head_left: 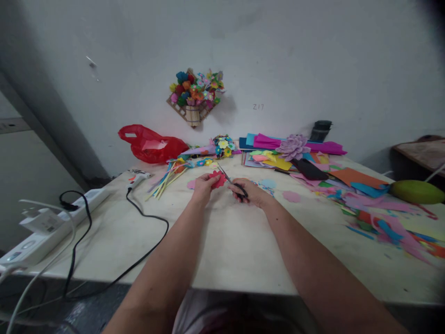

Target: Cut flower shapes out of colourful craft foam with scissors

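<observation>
My left hand (pixel 204 187) pinches a red scalloped paper flower (pixel 218 179) above the middle of the table. Just to its right, my right hand (pixel 247 192) is wrapped round the black handles of a pair of scissors (pixel 239 189). The scissor blades point up and to the left, beside the red flower's right edge. Behind my right hand lie a light blue paper piece (pixel 269 184) and small coloured bits. A pink scalloped paper piece (pixel 291 196) lies to the right, and another pink piece (pixel 191 184) shows left of my left hand.
A red plastic bag (pixel 153 144), paper strips (pixel 167 181) and a glue gun (pixel 139 178) with a black cord lie left, near a white power strip (pixel 45 239). Foam sheets (pixel 358 178), scraps (pixel 389 218) and a purple flower (pixel 294 147) occupy the right.
</observation>
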Motion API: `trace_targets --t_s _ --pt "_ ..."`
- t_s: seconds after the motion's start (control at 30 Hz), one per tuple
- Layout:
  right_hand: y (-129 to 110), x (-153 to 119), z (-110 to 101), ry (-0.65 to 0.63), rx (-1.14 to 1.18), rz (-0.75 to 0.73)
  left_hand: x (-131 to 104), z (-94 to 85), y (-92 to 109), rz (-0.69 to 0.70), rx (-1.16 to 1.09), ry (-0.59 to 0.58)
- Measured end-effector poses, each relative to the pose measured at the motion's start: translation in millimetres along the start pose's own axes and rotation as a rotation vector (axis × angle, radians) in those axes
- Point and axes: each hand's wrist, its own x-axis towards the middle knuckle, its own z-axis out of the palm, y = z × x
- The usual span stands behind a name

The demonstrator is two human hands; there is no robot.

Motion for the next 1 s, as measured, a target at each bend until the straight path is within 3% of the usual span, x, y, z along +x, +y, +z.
trace_targets --t_s 0.37,1.0 --pt "-9.6 -4.8 2.8 0.030 0.007 0.075 -0.2 0.1 -0.3 0.005 0.021 0.004" --pt "-4.6 -1.2 3.2 0.018 0.016 0.057 -1.3 0.2 -2.0 -0.042 0.113 -0.043"
